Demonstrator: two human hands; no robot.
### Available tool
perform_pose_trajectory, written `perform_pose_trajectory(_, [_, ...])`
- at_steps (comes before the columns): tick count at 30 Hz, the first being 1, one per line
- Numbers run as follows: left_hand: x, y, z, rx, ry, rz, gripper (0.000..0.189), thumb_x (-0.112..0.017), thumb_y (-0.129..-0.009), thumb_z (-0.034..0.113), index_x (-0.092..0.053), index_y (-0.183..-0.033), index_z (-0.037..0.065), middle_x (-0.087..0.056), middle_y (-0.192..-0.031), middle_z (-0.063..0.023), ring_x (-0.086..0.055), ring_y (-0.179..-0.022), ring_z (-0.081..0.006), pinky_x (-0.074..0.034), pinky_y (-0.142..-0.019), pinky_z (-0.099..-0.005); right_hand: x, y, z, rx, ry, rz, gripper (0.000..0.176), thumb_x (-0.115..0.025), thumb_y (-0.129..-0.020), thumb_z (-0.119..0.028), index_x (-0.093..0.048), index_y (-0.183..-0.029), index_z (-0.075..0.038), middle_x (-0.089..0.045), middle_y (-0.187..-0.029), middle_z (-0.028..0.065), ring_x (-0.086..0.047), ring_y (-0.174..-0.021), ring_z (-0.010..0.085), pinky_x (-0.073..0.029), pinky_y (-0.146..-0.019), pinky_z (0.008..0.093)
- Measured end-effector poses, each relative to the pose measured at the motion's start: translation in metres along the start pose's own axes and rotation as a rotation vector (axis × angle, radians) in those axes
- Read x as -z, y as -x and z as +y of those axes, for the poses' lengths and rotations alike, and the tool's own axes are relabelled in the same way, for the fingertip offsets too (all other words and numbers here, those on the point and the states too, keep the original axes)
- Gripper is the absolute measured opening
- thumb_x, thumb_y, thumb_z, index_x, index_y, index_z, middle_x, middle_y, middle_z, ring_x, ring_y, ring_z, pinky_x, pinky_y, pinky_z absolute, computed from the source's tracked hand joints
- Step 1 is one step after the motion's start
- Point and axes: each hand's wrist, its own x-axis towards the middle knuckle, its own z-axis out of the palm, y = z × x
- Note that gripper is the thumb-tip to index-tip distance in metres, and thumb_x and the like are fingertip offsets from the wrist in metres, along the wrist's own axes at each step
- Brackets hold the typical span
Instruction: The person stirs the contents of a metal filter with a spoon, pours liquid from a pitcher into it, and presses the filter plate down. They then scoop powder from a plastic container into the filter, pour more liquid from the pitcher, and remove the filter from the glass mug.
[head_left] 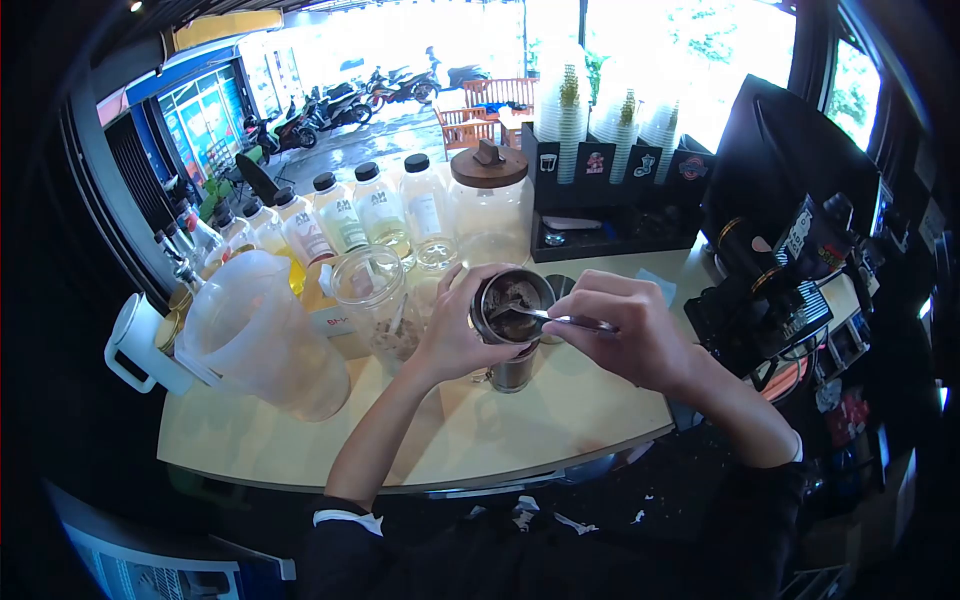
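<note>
Metal cup (514, 284), dark inside, is held up over the counter (480, 440). The left hand (455, 318) wraps its side, thumb and fingers parted to its width. The right hand (630, 325) pinches a spoon (534, 313), closed on the handle, tip inside the cup. A canister (512, 374) shows below.

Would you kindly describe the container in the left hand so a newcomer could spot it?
Find the pale counter, then the big brown-lidded jar on it. Nearer the camera, the left hand grips a round, open container while the right hand holds a spoon in it. Its dark contents set it apart from the clear tub at its left.
</note>
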Motion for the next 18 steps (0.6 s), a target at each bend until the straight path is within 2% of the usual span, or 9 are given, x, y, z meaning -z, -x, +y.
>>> perform_pose_trajectory(1, [0.0, 0.001, 0.0, 0.019, 0.01, -0.005, 0.08, -0.082, -0.056, 0.036, -0.048, -0.125, 0.014, -0.065, -0.109, -0.0053, -0.059, -0.109, -0.0236, -0.015, -0.112, -0.0517, -0.001, 0.0, 0.002, 0.094, 0.003, 0.014, 0.01, -0.066, -0.082, -0.006, -0.062, -0.091, -0.002, -0.057, -0.079, 0.0095, -0.059, -0.063, 0.0273, -0.048, -0.057, 0.0364])
perform_pose_trajectory(2, [0.001, 0.001, 0.0, 0.022, 0.008, -0.001, 0.08, -0.082, -0.056, 0.036, -0.048, -0.125, 0.014, -0.065, -0.109, -0.0053, -0.059, -0.109, -0.0236, -0.015, -0.112, -0.0517, -0.002, 0.0, 0.003, 0.188, 0.005, 0.028, 0.013, -0.066, -0.082, -0.006, -0.062, -0.094, -0.003, -0.057, -0.079, 0.0089, -0.059, -0.062, 0.0261, -0.049, -0.056, 0.0358])
perform_pose_trajectory(6, [0.004, 0.003, -0.003, 0.011, 0.014, -0.014, 0.08, -0.081, -0.057, 0.036, -0.047, -0.126, 0.013, -0.064, -0.11, -0.0052, -0.059, -0.11, -0.0242, -0.016, -0.112, -0.0521, 0.004, 0.004, 0.003, 0.233, 0.141, 0.066, 0.021, -0.067, -0.08, -0.005, -0.061, -0.1, -0.004, -0.056, -0.078, 0.008, -0.059, -0.063, 0.0239, -0.049, -0.056, 0.0354])
perform_pose_trajectory(8, [0.005, 0.004, -0.004, 0.006, 0.022, -0.014, 0.081, -0.081, -0.057, 0.036, -0.047, -0.126, 0.013, -0.064, -0.11, -0.0052, -0.059, -0.11, -0.0244, -0.016, -0.112, -0.0521, 0.005, 0.006, 0.004, 0.338, 0.313, 0.013, 0.029, -0.066, -0.078, -0.005, -0.057, -0.106, -0.003, -0.053, -0.081, 0.007, -0.059, -0.067, 0.0214, -0.05, -0.055, 0.0341])
perform_pose_trajectory(11, [0.005, 0.005, -0.004, 0.006, 0.012, -0.008, 0.082, -0.082, -0.057, 0.037, -0.046, -0.127, 0.013, -0.064, -0.112, -0.0052, -0.059, -0.111, -0.0247, -0.016, -0.112, -0.0526, -0.003, 0.014, 0.009, 0.426, 0.311, -0.084, 0.033, -0.065, -0.078, -0.006, -0.054, -0.109, -0.001, -0.05, -0.084, 0.0063, -0.058, -0.072, 0.0204, -0.05, -0.054, 0.0328])
perform_pose_trajectory(17, [0.005, 0.005, 0.0, 0.016, 0.048, -0.022, 0.082, -0.082, -0.057, 0.037, -0.046, -0.127, 0.014, -0.063, -0.113, -0.0052, -0.058, -0.112, -0.0249, -0.015, -0.112, -0.0527, 0.002, 0.015, 0.006, 0.439, 0.385, -0.066, 0.036, -0.064, -0.075, -0.004, -0.054, -0.11, 0.0, -0.049, -0.085, 0.0064, -0.058, -0.074, 0.0206, -0.051, -0.052, 0.0328])
perform_pose_trajectory(18, [0.005, 0.004, 0.0, 0.011, 0.023, -0.013, 0.082, -0.084, -0.056, 0.034, -0.048, -0.126, 0.012, -0.06, -0.115, -0.0077, -0.054, -0.114, -0.0266, -0.025, -0.107, -0.0472, 0.002, 0.015, 0.006, 0.458, 0.357, -0.068, 0.037, -0.064, -0.074, -0.003, -0.054, -0.11, 0.001, -0.049, -0.085, 0.0066, -0.058, -0.073, 0.0208, -0.051, -0.052, 0.0328])
